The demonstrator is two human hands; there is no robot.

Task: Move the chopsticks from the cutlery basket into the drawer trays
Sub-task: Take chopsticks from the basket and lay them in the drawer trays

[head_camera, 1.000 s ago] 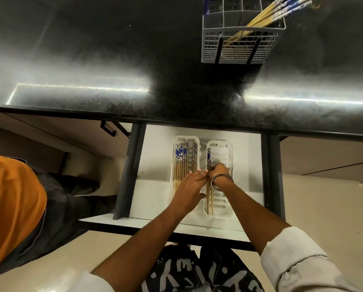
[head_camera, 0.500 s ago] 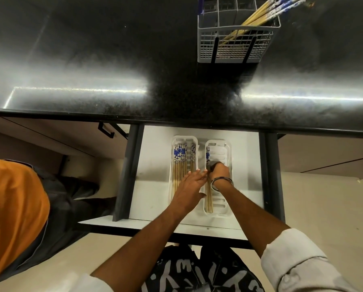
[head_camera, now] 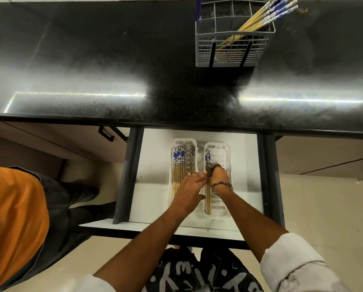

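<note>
My left hand (head_camera: 190, 189) flat, fingers straight over the left tray (head_camera: 183, 175), my right hand (head_camera: 218, 174) curled, seemingly pinching chopsticks (head_camera: 208, 186) in the right tray (head_camera: 226, 157), more in the cutlery basket (head_camera: 233, 39)

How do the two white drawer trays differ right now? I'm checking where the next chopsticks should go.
The left tray holds a broad row of chopsticks; the right tray holds only a few chopsticks along its left edge, with bare slots beside them. The left hand lies flat over the left tray; the right hand is curled over the right tray. Both are white, slotted and lie side by side in the drawer.
</note>
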